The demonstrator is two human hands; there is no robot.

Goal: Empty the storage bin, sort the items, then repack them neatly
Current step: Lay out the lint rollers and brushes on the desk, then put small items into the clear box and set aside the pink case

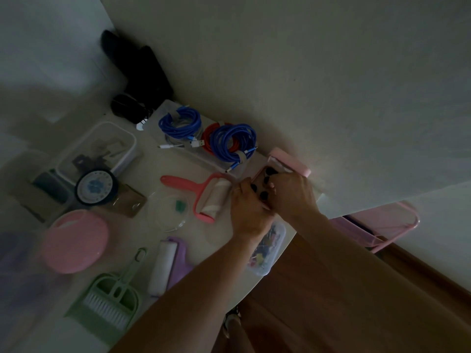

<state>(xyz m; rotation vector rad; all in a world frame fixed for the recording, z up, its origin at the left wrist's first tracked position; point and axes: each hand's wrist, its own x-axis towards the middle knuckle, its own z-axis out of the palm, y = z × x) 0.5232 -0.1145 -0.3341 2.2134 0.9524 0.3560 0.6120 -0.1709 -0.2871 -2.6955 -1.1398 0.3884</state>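
Observation:
Both my hands hold a small pink box point(262, 186) with black pieces inside, at the table's far right by the wall. My left hand point(248, 212) grips its near side; my right hand point(293, 197) curls over its right edge. A pink lid point(293, 161) lies just behind it. Left of the box lies a coral lint roller point(204, 194). A clear tray point(229, 159) with blue and red coiled cables point(229, 141) sits along the wall. A clear case of coloured clips point(267, 253) lies under my left wrist.
A purple lint roller point(165, 266), green dustpan with brush point(112, 299), pink round lid point(76, 240), clear dish point(168, 212), round dial tin point(95, 187) and white container point(102, 149) cover the table. Black items point(142, 80) stand in the corner. A pink chair point(382, 225) stands at right.

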